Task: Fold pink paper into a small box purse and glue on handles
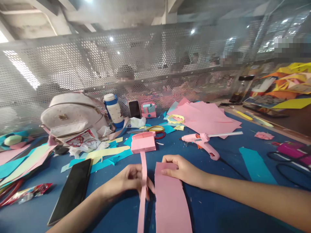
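Note:
My right hand pinches a wide pink paper strip near its top end, thumb in front and fingers behind. To its left, a narrow pink paper strip runs across the fingers of my left hand, which are curled behind it. The narrow strip's upper end meets a small pink paper box on the blue table. The two strips hang side by side, slightly apart. A pink glue gun with a clear glue stick lies beyond my right hand.
On the left are a black phone, coloured paper scraps and a pale backpack. A bottle stands behind. Pink sheets, a blue paper piece and a paper flower lie right. A perforated metal screen borders the back.

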### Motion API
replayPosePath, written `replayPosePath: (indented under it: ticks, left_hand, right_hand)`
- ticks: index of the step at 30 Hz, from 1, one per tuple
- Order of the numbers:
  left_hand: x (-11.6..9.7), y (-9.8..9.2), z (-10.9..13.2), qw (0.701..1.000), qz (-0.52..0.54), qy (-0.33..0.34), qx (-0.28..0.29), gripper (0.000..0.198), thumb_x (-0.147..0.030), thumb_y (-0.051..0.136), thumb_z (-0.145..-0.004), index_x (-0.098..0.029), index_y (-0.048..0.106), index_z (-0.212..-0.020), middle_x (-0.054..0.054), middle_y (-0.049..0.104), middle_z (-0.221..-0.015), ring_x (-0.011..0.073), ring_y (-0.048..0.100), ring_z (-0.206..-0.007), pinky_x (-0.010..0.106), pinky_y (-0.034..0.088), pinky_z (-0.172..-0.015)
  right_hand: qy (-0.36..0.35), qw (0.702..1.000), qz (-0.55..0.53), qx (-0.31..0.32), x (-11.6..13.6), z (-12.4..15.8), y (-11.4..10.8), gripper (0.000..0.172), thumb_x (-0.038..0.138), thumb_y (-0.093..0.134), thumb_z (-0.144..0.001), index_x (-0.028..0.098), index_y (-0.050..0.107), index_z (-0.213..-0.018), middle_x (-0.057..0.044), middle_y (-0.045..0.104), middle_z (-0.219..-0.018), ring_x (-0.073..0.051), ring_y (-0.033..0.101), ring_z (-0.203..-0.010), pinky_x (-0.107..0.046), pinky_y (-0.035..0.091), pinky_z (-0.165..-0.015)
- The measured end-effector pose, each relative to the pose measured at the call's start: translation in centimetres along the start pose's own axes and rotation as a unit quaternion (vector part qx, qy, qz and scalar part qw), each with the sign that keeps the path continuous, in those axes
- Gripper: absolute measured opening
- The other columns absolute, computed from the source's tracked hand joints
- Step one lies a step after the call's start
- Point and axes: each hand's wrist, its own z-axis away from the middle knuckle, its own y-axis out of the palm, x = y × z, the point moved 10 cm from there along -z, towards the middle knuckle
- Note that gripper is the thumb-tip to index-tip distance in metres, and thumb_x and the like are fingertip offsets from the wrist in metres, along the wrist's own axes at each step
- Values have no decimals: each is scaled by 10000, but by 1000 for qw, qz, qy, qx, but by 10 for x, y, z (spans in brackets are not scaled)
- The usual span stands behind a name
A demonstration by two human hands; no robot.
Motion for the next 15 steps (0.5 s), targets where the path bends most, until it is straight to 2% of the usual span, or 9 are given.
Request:
replayPosePath:
  ticks: [3, 6, 8, 10, 11, 12, 13, 15]
  left_hand:
    - [1, -19, -2, 993, 77, 46, -80, 204, -302, 676, -855, -144, 579, -941, 7, 651, -588, 134, 650, -517, 227, 513, -561]
    - [2, -22, -1, 991, 82, 57, -94, 205, -302, 676, -859, -131, 577, -913, -52, 528, -530, 84, 571, -431, 161, 420, -461]
    - [2, -20, 0, 992, 65, 51, -92, 228, -329, 660, -871, -114, 601, -918, -56, 503, -539, 55, 516, -390, 143, 353, -411]
    - [3, -20, 2, 994, 44, 39, -97, 259, -360, 645, -881, -105, 622, -918, -68, 470, -509, 36, 449, -348, 140, 301, -379]
    - [3, -20, 3, 994, 33, 35, -101, 277, -379, 640, -881, -103, 628, -899, -75, 451, -482, 32, 421, -332, 140, 283, -368]
    - [4, -20, 3, 994, 24, 33, -106, 293, -397, 640, -879, -103, 631, -879, -81, 432, -454, 32, 401, -320, 141, 268, -361]
    - [4, -20, 4, 993, 15, 34, -110, 306, -410, 643, -874, -105, 634, -864, -87, 413, -425, 34, 391, -311, 142, 255, -355]
    - [4, -19, 4, 993, -3, 40, -112, 319, -426, 648, -867, -107, 639, -861, -97, 384, -381, 42, 395, -303, 142, 241, -353]
  right_hand:
    - [35, 996, 42, 76, 3, 8, 18, 188, 361, 537, -904, 185, 503, -844, 47, 475, -682, -88, 446, -522, -208, 355, -488]
    - [-5, 977, 161, 138, 38, 26, 27, 48, 189, 536, -870, 184, 562, -831, 26, 540, -749, -105, 498, -638, -214, 383, -572]
    - [-36, 956, 231, 177, 70, 37, 22, 52, 163, 576, -851, 187, 621, -840, 10, 575, -763, -139, 540, -740, -222, 416, -627]
    - [-5, 949, 196, 246, 92, 40, 6, 93, 181, 571, -870, 172, 656, -907, -5, 605, -791, -111, 560, -632, -206, 442, -545]
    - [2, 962, 170, 214, 106, 31, -19, 125, 195, 604, -857, 170, 653, -969, -6, 614, -791, -100, 567, -582, -196, 447, -501]
    - [-7, 979, 155, 135, 120, 16, -56, 210, 181, 627, -848, 176, 638, -1057, -6, 626, -807, -94, 579, -574, -188, 462, -497]
    - [-26, 989, 140, 32, 134, 2, -99, 264, 149, 643, -838, 170, 625, -1100, -7, 636, -797, -86, 585, -569, -180, 481, -509]
    - [-52, 981, 105, -157, 146, -14, -181, 294, 48, 588, -855, 135, 599, -1135, -31, 660, -833, -77, 623, -616, -181, 527, -593]
